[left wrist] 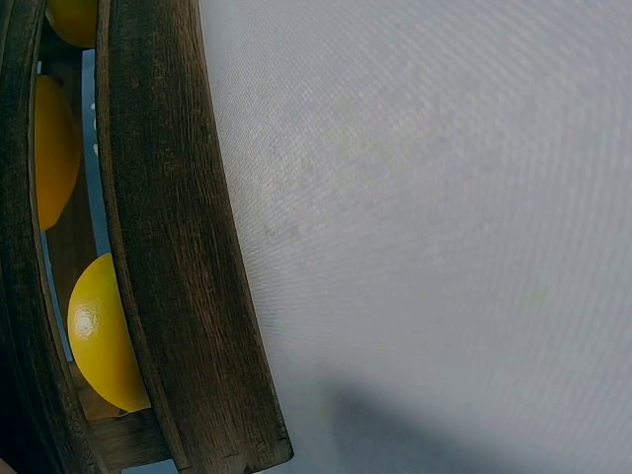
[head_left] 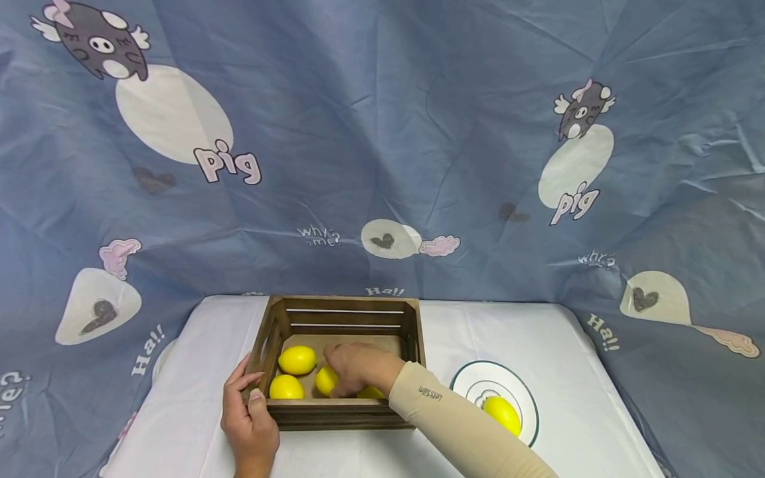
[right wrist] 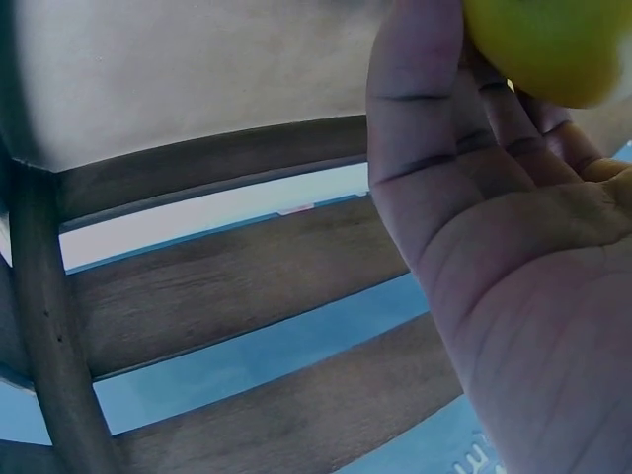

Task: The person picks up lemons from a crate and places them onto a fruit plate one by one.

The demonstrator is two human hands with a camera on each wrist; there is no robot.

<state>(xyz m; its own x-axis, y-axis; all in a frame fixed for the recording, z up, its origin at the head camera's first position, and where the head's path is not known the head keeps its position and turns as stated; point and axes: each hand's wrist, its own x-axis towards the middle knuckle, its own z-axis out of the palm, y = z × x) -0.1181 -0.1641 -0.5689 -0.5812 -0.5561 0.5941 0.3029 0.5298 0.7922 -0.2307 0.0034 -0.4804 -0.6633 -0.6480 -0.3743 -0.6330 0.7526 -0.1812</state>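
Observation:
A brown slatted wooden crate (head_left: 343, 417) stands on the table with several lemons inside. My left hand (head_left: 250, 418) holds the crate's left side near the front corner, thumb and fingers on its edge. Reaching in over the front, my right hand (head_left: 358, 366) grips a lemon (head_left: 326, 380) near the crate's middle. The right wrist view shows fingers (right wrist: 420, 128) bent up against that lemon (right wrist: 553, 49); the thumb's contact is hidden there. Two lemons lie to its left, a rear one (head_left: 297, 360) and a front one (head_left: 287, 387). Another lemon (head_left: 370, 393) is partly covered by the right hand.
Right of the crate, a white plate (head_left: 469, 384) with a dark rim carries one lemon (head_left: 502, 415). A white cloth (head_left: 335, 458) covers the table. Behind it hangs a blue printed curtain (head_left: 335, 133). The right forearm's beige sleeve (head_left: 460, 421) passes between crate and plate.

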